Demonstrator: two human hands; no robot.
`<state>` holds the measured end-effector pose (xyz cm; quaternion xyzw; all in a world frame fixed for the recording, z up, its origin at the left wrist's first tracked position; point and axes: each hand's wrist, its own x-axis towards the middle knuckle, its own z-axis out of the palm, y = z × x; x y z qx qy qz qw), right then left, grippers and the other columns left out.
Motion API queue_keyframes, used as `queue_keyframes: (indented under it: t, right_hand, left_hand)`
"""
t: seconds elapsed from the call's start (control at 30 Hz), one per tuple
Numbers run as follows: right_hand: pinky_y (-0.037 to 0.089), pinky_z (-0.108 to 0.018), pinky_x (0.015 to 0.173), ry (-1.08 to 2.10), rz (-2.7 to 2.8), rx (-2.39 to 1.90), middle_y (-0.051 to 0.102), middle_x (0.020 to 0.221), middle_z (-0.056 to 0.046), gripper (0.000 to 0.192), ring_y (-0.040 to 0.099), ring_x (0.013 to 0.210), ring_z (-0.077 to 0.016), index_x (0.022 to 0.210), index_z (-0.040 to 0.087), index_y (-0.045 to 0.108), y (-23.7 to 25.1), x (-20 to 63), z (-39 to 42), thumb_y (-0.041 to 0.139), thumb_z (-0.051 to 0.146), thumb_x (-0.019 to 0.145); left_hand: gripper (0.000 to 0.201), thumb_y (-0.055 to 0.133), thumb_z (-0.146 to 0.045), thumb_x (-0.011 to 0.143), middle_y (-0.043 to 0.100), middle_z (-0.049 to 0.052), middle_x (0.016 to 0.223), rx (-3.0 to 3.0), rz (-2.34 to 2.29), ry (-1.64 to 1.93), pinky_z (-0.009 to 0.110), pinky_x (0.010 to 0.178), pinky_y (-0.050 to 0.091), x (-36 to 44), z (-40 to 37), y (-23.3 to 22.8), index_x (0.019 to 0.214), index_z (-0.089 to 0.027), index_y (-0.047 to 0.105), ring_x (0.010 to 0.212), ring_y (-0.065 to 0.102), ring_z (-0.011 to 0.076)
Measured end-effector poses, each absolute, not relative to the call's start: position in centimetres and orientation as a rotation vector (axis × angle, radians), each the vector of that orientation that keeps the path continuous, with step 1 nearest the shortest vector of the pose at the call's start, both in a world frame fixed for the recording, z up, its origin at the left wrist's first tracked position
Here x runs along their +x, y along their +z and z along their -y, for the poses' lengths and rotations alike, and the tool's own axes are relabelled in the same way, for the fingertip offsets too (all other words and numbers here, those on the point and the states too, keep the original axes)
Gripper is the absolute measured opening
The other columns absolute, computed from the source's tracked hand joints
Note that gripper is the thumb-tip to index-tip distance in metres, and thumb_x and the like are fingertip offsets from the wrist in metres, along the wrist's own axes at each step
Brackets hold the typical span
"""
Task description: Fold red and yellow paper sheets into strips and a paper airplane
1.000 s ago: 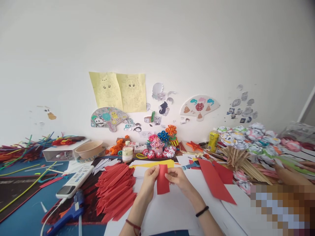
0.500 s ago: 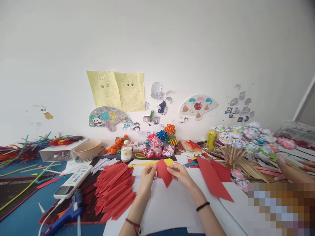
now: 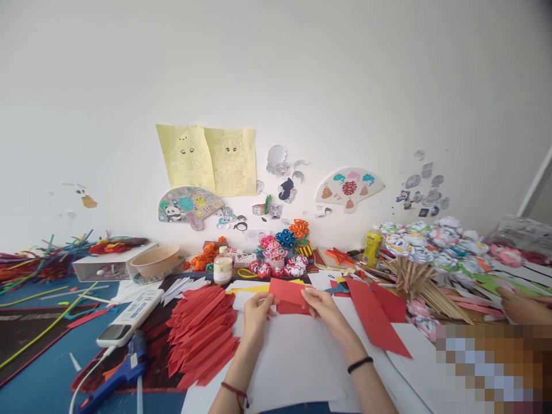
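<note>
Wearing a red cord (image 3: 234, 390) on L wrist and a black band (image 3: 360, 364) on R wrist, btm ctr. See white sheets (image 3: 302, 356) under the forearms there, plus a blue glue gun (image 3: 123, 375) at btm left.

Working at ctr, just above the white sheets: pinching red paper (image 3: 286, 291) betw. thumb and fingers of left hand (image 3: 257, 307) at its left end, same w/ right hand (image 3: 323, 305) at its right end. Holding it crosswise, w/ a lower red layer showing under the upper one; prob. folded, tho fingertips hide the ends.

Just left of left hand, see a pile of red strips (image 3: 202, 339); farther left, a white power strip (image 3: 129, 319) w/ cord. Right of right hand, find red sheets (image 3: 373, 319), overlapping. At right edge, note another person's hand (image 3: 524, 305).

Farther back, L to R: see pipe cleaners (image 3: 34, 264), a white box (image 3: 103, 267), a beige bowl (image 3: 155, 261), a small bottle (image 3: 223, 269), bright craft flowers (image 3: 285, 238), a yellow bottle (image 3: 371, 247), then paper flowers (image 3: 426, 238) on sticks at mid right.

Farthest, on the wall: see yellow drawings (image 3: 207, 161) left of ctr, a panda fan (image 3: 190, 207) below, and a white fan (image 3: 350, 188) right of ctr.
</note>
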<state>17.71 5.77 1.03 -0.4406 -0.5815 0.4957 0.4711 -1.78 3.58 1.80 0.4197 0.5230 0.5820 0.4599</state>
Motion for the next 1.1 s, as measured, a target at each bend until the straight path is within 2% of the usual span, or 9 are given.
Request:
queue_keyframes:
  t: [0.13,0.3,0.4,0.5,0.63,0.77,0.87,1.0,1.1]
  right_hand:
    - [0.032,-0.023,0.039,1.141,1.319,-1.133,0.065,0.062,-0.005,0.049,0.049,0.043,-0.0116,0.077,0.014,0.066,0.1,17.7,-6.4,0.066,0.063,0.067]
    - [0.039,-0.026,0.04,0.917,1.315,-1.33,0.066,0.057,-0.005,0.036,0.055,0.043,-0.0161,0.077,0.014,0.069,-0.8,17.8,-6.7,0.063,0.049,0.07]
    - [0.042,-0.029,0.045,0.807,1.339,-1.416,0.065,0.053,-0.004,0.025,0.057,0.043,-0.018,0.075,0.016,0.069,-1.2,17.9,-6.8,0.061,0.039,0.07]
    - [0.045,-0.031,0.054,0.676,1.38,-1.479,0.066,0.053,-0.004,0.02,0.061,0.051,-0.0212,0.074,0.019,0.071,-1.4,17.9,-6.8,0.061,0.036,0.07]
    - [0.045,-0.033,0.065,0.524,1.425,-1.529,0.07,0.064,-0.006,0.02,0.064,0.067,-0.0257,0.077,0.021,0.073,-1.2,18.1,-6.8,0.061,0.035,0.07]
    - [0.044,-0.033,0.068,0.436,1.441,-1.545,0.072,0.072,-0.008,0.027,0.065,0.071,-0.0257,0.088,0.02,0.073,-0.6,18.5,-6.8,0.054,0.035,0.076]
    - [0.044,-0.033,0.068,0.376,1.419,-1.556,0.072,0.073,-0.008,0.028,0.065,0.073,-0.0262,0.09,0.02,0.073,0.0,19.1,-6.7,0.051,0.034,0.077]
    - [0.045,-0.034,0.068,0.401,1.358,-1.506,0.071,0.07,-0.008,0.03,0.065,0.072,-0.0264,0.089,0.019,0.072,1.2,19.7,-6.4,0.051,0.036,0.077]
    - [0.046,-0.032,0.062,0.506,1.265,-1.365,0.069,0.071,-0.008,0.036,0.064,0.068,-0.0245,0.096,0.016,0.07,2.6,19.7,-5.4,0.052,0.04,0.076]
  left_hand:
    - [0.04,0.061,-0.052,0.066,0.073,0.009,0.073,1.107,-1.348,1.314,0.024,0.046,0.038,-1.6,-3.7,1.5,0.078,-0.014,0.063,0.044,0.057,0.0129]
    - [0.031,0.053,-0.044,0.078,0.066,0.004,0.052,1.314,-1.5,1.212,0.027,0.051,0.036,-1.3,-3.4,1.1,0.061,-0.018,0.059,0.038,0.051,0.0145]
    - [0.039,0.048,-0.041,0.085,0.061,0.005,0.048,1.528,-1.675,1.161,0.028,0.06,0.035,-1.1,-2.9,1.2,0.053,-0.02,0.053,0.051,0.056,0.0183]
    - [0.039,0.04,-0.038,0.092,0.065,0.01,0.062,1.835,-1.987,0.991,0.028,0.061,0.032,-0.8,-2.4,1.4,0.062,-0.019,0.057,0.065,0.06,0.0221]
    - [0.035,0.033,-0.033,0.096,0.068,0.013,0.077,2.053,-2.107,0.786,0.028,0.06,0.031,-0.4,-2.2,1.9,0.082,-0.018,0.061,0.069,0.062,0.0218]
    - [0.026,0.042,-0.028,0.092,0.069,0.011,0.082,2.357,-1.895,0.575,0.029,0.065,0.035,0.2,-1.3,3.0,0.082,-0.018,0.064,0.078,0.064,0.0229]
    - [0.019,0.06,-0.036,0.083,0.068,0.011,0.088,2.591,-1.599,0.347,0.033,0.072,0.039,1.0,0.9,3.7,0.084,-0.018,0.067,0.086,0.063,0.0266]
    - [0.057,0.076,-0.056,0.062,0.065,0.014,0.108,2.651,-1.43,0.171,0.042,0.083,0.041,1.8,4.7,3.7,0.103,-0.018,0.064,0.099,0.059,0.0331]
    - [0.057,0.076,-0.054,0.064,0.064,0.015,0.11,2.71,-1.402,0.113,0.042,0.084,0.043,1.7,6.4,3.5,0.104,-0.016,0.063,0.101,0.059,0.0333]
